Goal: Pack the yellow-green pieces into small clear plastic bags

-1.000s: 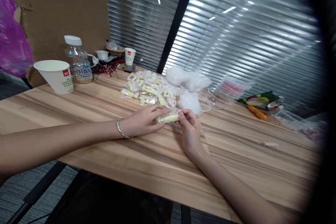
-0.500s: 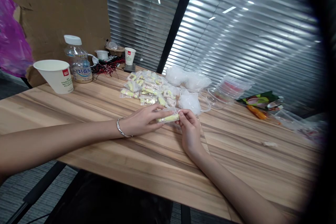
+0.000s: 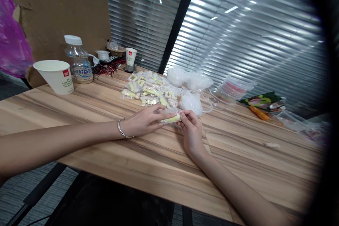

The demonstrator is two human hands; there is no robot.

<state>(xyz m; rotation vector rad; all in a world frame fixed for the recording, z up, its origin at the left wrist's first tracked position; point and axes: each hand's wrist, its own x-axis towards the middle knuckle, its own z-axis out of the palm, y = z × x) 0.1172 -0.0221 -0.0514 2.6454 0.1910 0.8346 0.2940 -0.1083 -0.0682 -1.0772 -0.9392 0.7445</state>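
Between my two hands, just above the table, is a small clear plastic packet (image 3: 171, 118) with a yellow stick-shaped piece inside. My right hand (image 3: 191, 127) pinches its right end between thumb and fingers. From the left, my left hand (image 3: 145, 120) has its fingers closed on the packet's other end; a silver bangle circles that wrist. Right behind the hands lies a spread of similar clear packets (image 3: 150, 90) with yellow and pinkish contents. Clear bags of white material (image 3: 191, 103) stand close behind my right hand.
A paper cup (image 3: 57, 77) and a drink bottle (image 3: 81, 63) stand at the left. Farther back are tangled red and black wires (image 3: 107, 69) and a smaller cup (image 3: 131, 56). Stacked clear tubs (image 3: 234, 87), an orange item (image 3: 259, 113) and a white scrap (image 3: 272, 145) lie at the right.
Both hands stay almost in place. The packet between them has shifted very slightly, with its left end a little less far out.
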